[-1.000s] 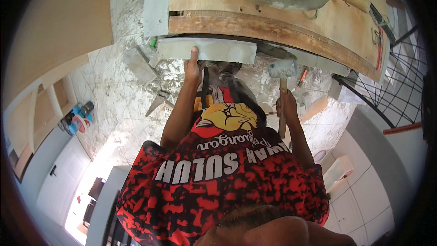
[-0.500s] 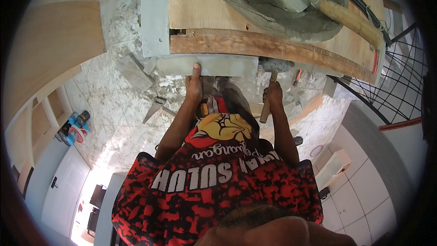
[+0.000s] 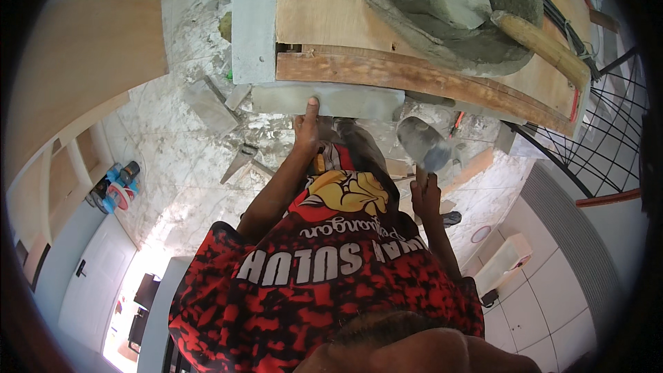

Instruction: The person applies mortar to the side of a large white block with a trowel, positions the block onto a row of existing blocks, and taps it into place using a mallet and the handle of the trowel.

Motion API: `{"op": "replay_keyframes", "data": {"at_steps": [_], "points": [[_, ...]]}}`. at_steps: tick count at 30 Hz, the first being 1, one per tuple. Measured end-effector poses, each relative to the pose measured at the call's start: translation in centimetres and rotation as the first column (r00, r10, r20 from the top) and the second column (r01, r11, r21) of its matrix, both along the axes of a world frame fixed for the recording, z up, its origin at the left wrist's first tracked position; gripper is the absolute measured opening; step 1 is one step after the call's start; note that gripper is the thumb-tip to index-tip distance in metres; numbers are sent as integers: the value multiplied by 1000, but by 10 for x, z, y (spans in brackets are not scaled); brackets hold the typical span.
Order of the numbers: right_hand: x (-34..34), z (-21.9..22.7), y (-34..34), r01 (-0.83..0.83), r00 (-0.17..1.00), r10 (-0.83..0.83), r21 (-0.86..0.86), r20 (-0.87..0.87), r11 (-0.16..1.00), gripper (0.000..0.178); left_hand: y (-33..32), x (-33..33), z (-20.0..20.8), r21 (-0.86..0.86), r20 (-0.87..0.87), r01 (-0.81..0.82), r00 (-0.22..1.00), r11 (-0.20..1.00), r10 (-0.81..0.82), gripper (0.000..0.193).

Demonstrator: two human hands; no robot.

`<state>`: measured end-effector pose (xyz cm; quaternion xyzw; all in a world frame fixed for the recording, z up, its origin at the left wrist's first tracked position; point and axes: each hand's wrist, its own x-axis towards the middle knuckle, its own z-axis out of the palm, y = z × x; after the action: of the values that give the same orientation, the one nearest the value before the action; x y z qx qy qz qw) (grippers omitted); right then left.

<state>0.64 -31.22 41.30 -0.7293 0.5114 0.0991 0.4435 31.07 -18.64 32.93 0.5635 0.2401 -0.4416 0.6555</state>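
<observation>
My left hand (image 3: 308, 126) grips the near edge of a long grey strip of tile (image 3: 359, 101), its thumb on the top face and the other fingers below. The strip lies along the wooden edge board (image 3: 373, 69) of the bench. In my right hand (image 3: 425, 197) is a mallet with a dusty grey head (image 3: 421, 141) and a wooden handle. Its head is off the strip, to the right and nearer to me. Beyond the board, a basin (image 3: 483, 69) of wet grey mortar holds a trowel with a wooden handle (image 3: 539, 41).
A handsaw (image 3: 239, 162) and a loose tile piece (image 3: 213, 109) lie on the mortar-spattered floor to the left. Black wire mesh (image 3: 608, 131) stands at the right, below a bundle of black cables (image 3: 563, 21). Blue power tools (image 3: 114, 190) sit at far left.
My right hand has drawn the mallet back toward my body, its head leaving the bench edge and turning. My left hand keeps its hold on the tile strip. The whole view has shifted slightly.
</observation>
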Motion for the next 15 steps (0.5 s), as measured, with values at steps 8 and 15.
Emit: {"op": "replay_keyframes", "data": {"at_steps": [8, 15], "points": [[78, 3, -14, -411, 911, 408, 50, 56, 910, 54, 2, -3, -15, -94, 89, -37, 995, 995, 45, 43], [79, -13, -19, -401, 861, 400, -64, 313, 914, 53, -5, 2, 12, 0, 27, -20, 999, 1000, 20, 57]]}}
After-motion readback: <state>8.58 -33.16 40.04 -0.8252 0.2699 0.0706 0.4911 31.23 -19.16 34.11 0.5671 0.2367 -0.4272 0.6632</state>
